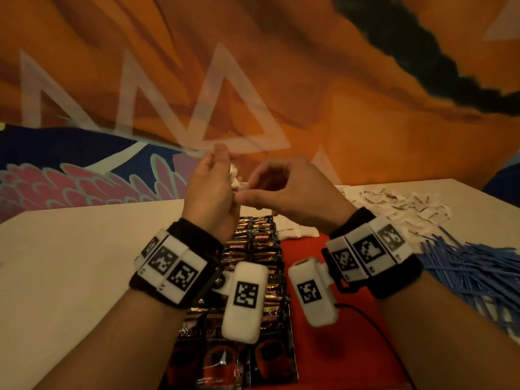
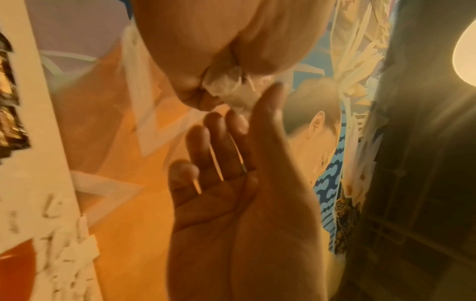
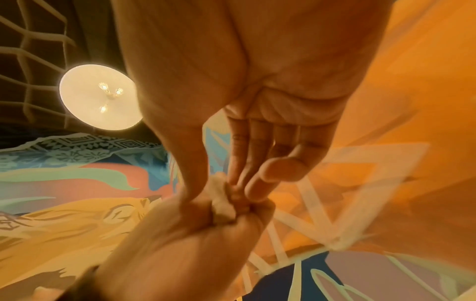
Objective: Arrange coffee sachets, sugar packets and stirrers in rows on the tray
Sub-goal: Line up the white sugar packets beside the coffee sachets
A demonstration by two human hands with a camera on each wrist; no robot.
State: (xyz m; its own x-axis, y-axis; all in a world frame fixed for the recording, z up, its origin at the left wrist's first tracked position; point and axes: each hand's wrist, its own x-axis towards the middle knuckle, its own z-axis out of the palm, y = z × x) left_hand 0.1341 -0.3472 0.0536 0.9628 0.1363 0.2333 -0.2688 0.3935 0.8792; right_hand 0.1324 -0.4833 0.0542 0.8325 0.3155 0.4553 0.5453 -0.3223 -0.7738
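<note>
Both hands raised over tray (image 1: 323, 263). Left hand (image 1: 209, 190) and right hand (image 1: 289, 190) pinching crumpled white packet (image 1: 235, 178): light, soft paper, probably tears easily; best held by edges.

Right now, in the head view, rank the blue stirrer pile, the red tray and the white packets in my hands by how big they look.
1. red tray, partly covered, so unsure against the pile.
2. blue stirrer pile, cut off at the frame edge.
3. white packets, pinched between left hand and right hand, clearly smallest.
</note>
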